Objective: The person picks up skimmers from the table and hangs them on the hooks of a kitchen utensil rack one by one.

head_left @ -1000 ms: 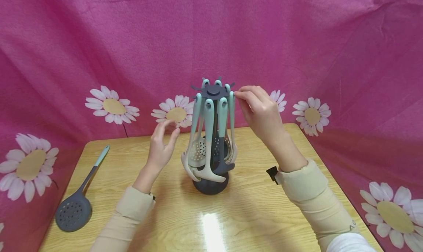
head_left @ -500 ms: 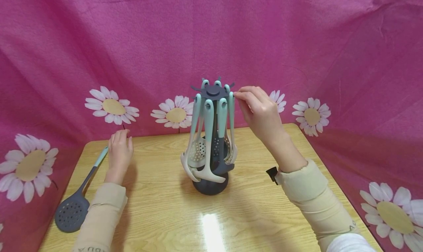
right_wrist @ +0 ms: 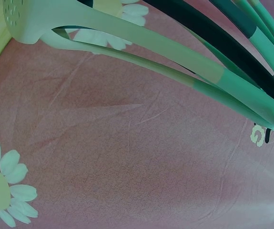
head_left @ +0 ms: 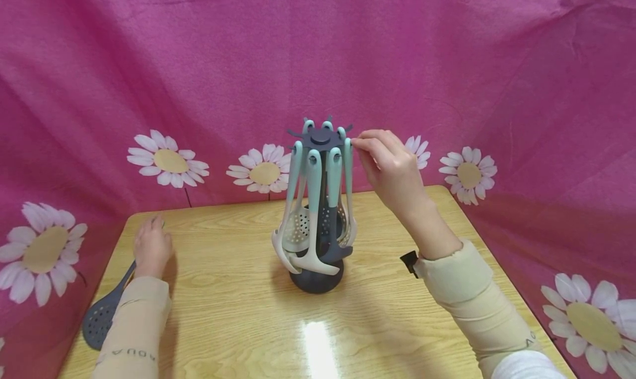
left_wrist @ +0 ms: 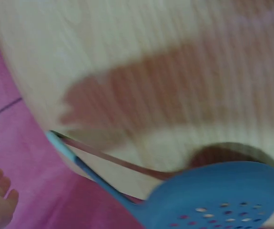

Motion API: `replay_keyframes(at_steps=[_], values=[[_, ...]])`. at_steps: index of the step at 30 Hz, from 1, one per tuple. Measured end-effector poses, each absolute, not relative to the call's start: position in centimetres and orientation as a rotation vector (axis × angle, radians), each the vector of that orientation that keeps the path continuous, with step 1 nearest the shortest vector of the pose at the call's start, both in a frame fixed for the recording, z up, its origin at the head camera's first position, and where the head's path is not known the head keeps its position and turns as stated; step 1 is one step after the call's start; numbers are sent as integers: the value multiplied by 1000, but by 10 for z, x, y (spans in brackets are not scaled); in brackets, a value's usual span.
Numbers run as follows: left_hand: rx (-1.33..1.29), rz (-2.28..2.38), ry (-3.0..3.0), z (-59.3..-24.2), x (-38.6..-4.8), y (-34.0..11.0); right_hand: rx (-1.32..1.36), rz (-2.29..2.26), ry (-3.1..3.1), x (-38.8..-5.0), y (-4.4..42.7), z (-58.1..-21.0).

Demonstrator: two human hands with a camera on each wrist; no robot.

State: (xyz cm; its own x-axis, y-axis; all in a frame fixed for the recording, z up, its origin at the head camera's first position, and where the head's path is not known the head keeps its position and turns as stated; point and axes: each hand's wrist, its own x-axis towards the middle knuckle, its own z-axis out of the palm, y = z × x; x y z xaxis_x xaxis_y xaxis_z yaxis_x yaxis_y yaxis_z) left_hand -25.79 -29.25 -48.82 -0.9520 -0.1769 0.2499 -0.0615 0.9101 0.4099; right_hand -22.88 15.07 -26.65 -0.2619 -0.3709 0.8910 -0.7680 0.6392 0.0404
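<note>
My left hand [head_left: 153,247] is over the mint handle of a dark grey skimmer [head_left: 101,315] lying at the table's left side. In the left wrist view its curved fingers [left_wrist: 1,186] are apart from the skimmer's handle [left_wrist: 60,144]. A dark rotating utensil rack [head_left: 320,140] stands mid-table, hung with several mint-handled utensils, among them a beige utensil with a wide curved end [head_left: 314,213] and a grey one [head_left: 335,202]. My right hand [head_left: 397,169] pinches the tip of a rack hook at its right side, beside a hanging handle [head_left: 348,163]. Its thumb is mostly hidden.
The rack's round dark base [head_left: 316,282] rests on the wooden table [head_left: 238,324]. A pink curtain with daisies [head_left: 318,47] encloses the table at the back and both sides. A black clip [head_left: 409,262] sticks out from the right cuff.
My left hand has moved left from beside the rack to above the skimmer's handle. My right hand stays at the rack, which has barely shifted.
</note>
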Motion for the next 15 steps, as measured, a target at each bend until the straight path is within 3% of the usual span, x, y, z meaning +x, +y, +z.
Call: replay_keyframes(at_steps=[15], values=[[346,-617,-3084,-503,-234,-329,918,499,-1877,-228,149,-267]])
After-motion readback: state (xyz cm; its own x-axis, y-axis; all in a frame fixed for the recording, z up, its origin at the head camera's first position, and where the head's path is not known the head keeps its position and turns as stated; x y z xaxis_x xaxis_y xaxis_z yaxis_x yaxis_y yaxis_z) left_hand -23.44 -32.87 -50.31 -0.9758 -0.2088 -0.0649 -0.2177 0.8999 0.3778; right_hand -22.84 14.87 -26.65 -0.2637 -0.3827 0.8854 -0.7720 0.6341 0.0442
